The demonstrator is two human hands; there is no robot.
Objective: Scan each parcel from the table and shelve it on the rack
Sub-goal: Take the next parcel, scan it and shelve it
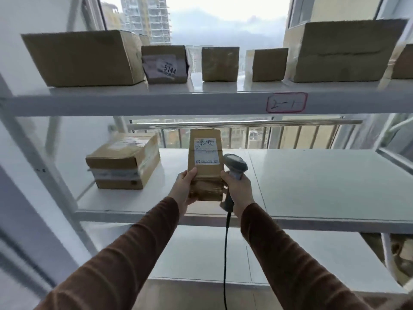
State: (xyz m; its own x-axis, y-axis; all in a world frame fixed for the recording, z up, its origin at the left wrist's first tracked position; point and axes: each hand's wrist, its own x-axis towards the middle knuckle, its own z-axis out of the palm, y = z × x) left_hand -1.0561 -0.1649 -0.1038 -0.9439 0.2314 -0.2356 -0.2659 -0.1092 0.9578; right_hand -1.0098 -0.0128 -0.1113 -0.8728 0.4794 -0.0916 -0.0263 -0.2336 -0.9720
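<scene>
Currently in hand: one parcel (206, 164), a tall brown carton with a white label facing the camera, held upright over the front of the middle shelf (312, 182) of the rack (156, 104).

Left grip (183, 189): fingers and thumb curled round the parcel's lower left edge, clamped on it.

Right grip (238, 189): closed round the handle of a grey scanner (234, 164), its cable hanging straight down below the grip; the thumb side touches the parcel's lower right edge.

Already shelved, left of the left grip: a stack of two cartons (124, 162) on the same shelf.

Already shelved, above both grips: six cartons on the upper shelf, among them a large one (87, 58) far left, one marked 5144 (166, 64), and another large one (339, 51) to the right. A hand-lettered tag (286, 102) sits on that shelf's front edge, up and right of the right grip.

Status, judged: the held parcel appears scanned or about to be, and is not yet set down; the bare shelf right of the right grip offers room. The table is out of view, so the number of parcels left cannot be told.
</scene>
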